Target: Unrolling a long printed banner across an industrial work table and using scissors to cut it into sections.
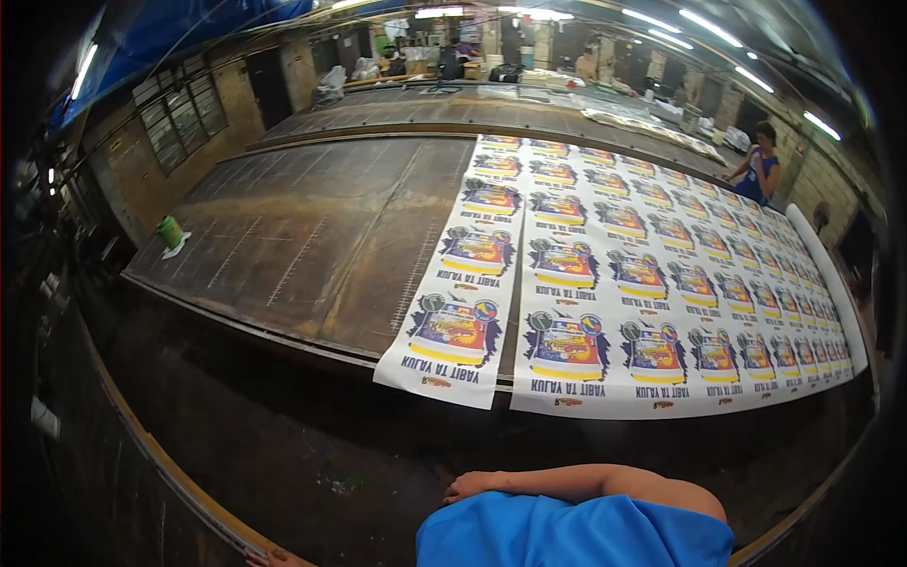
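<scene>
Directions are read on a dial centred on the view, with 12 at the top. The table is the largest item; its dark top, bare from 8 to 11 o'clock, shows worn brown patches and rows of short pale marks. A second table stands parallel behind it, toward 11 o'clock.

The wide sheet lies on the first table toward 3 o'clock. It is white, with repeated multicoloured prints in rows; its far right edge curls up. The narrow strip, bearing the same print, lies beside it across a thin gap, near the dial's centre. Both overhang the table's near edge.

A blue shirt on the wearer fills 5 o'clock. A wooden edge runs along the lower left, from 8 toward 7 o'clock. A co-worker in a blue top stands beyond the wide sheet, between 2 and 3 o'clock.

The right hand is at 6 o'clock, below the narrow strip and apart from it; finger closure cannot be determined. The left hand, at 7 o'clock, is at the wooden edge, cut by the frame; its closure cannot be determined either.

A green can stands on a white cloth just past 9 o'clock.
</scene>
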The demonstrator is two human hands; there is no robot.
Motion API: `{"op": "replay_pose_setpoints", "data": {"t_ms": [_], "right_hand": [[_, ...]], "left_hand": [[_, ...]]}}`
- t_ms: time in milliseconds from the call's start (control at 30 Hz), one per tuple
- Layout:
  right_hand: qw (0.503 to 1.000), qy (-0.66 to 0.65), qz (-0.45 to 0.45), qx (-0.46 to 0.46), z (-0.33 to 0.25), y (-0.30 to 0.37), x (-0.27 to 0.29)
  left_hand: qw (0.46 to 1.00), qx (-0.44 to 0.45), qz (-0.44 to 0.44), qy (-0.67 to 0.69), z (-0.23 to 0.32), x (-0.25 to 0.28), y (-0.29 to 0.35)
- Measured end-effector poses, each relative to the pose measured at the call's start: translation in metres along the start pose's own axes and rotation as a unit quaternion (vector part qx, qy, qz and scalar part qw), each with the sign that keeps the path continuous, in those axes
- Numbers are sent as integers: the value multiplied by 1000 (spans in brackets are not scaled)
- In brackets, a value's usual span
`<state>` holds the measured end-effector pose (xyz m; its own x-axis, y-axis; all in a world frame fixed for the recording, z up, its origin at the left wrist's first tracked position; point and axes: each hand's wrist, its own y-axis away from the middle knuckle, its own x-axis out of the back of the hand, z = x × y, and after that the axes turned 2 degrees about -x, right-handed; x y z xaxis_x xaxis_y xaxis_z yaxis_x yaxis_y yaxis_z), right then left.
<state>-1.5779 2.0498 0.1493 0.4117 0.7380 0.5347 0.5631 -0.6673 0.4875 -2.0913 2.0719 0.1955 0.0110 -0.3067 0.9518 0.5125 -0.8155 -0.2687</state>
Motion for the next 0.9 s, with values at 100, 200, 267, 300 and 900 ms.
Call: {"op": "replay_pose_setpoints", "data": {"t_ms": [100,200,267,300,900], "right_hand": [[1000,6,1,2,-10,2,4],[999,-24,-14,-18,-8,2,5],[998,-58,7,-16,-1,0,-2],[998,-59,7,-18,5,-1,-7],[990,-139,-6,-34,-1,10,-19]], "left_hand": [[994,-33,106,-22,-28,-19,-1],[989,-55,126,-56,-31,-23,-3],[986,-77,139,-58,-30,-23,-4],[986,-78,138,-58,-25,-21,-5],[998,-12,40,-43,-27,-12,0]]}}
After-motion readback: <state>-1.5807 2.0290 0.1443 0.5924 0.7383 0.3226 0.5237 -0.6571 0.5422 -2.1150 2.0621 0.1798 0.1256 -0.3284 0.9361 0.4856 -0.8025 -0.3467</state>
